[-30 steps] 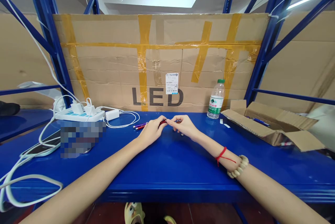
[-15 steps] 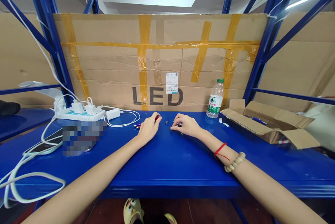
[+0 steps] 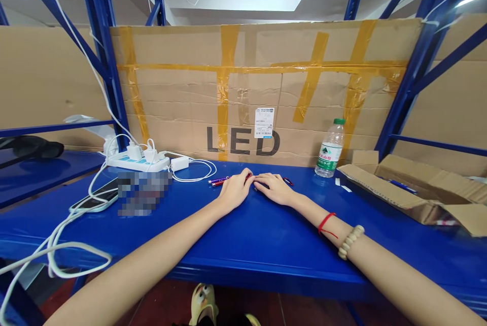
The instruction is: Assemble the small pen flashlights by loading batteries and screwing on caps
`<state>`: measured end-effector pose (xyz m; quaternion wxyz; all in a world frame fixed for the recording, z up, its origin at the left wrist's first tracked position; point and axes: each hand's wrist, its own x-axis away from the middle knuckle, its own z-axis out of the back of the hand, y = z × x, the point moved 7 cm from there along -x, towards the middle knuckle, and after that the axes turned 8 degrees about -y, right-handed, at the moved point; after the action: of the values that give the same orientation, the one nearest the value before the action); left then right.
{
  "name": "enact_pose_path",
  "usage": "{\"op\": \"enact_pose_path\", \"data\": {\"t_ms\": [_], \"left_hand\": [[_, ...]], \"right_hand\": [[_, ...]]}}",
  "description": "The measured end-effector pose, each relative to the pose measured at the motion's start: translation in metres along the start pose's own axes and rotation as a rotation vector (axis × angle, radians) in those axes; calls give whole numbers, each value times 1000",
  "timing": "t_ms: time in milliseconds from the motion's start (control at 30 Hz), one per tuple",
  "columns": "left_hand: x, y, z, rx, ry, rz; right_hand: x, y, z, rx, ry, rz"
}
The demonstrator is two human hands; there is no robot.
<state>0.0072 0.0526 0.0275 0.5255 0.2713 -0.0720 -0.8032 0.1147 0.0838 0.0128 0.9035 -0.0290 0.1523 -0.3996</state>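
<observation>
My left hand (image 3: 236, 191) is closed around a small red tube (image 3: 248, 177), only part of which shows at the fingertips. My right hand (image 3: 277, 190) reaches in from the right, palm down, its fingertips meeting those of the left at the tube's end. Its thumb and fingers are drawn together, and whatever lies between them is too small to tell. Left of my left hand lie slim pen-like tubes, a purple one (image 3: 218, 180) and a red one (image 3: 217, 183). Behind my right hand a small red and dark piece (image 3: 288, 181) pokes out.
A water bottle (image 3: 330, 149) stands at the back right, near white paper scraps (image 3: 345, 188) and an open cardboard box (image 3: 399, 196) holding a blue pen-like item (image 3: 403, 186). Leftward are a power strip (image 3: 139, 161), white cables (image 3: 78, 250) and a phone (image 3: 95, 199). A cardboard panel (image 3: 182, 102) closes the back.
My hands have come together from apart, the right fingertips moving over to the left hand. The small metal piece between them is now out of sight. The view has shifted left.
</observation>
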Motion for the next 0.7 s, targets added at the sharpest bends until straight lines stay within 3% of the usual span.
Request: {"op": "enact_pose_path", "data": {"t_ms": [200, 300, 433, 700], "left_hand": [[0, -2, 3, -15, 24, -6], [-2, -4, 4, 25, 9, -16], [-5, -4, 0, 173, -29, -101], [-7, -3, -8, 273, -81, -166]], "right_hand": [[2, -2, 11, 5, 58, 18], [3, 0, 21, -71, 156, 41], [5, 10, 32, -325, 320, 1], [12, 13, 35, -819, 348, -56]]}}
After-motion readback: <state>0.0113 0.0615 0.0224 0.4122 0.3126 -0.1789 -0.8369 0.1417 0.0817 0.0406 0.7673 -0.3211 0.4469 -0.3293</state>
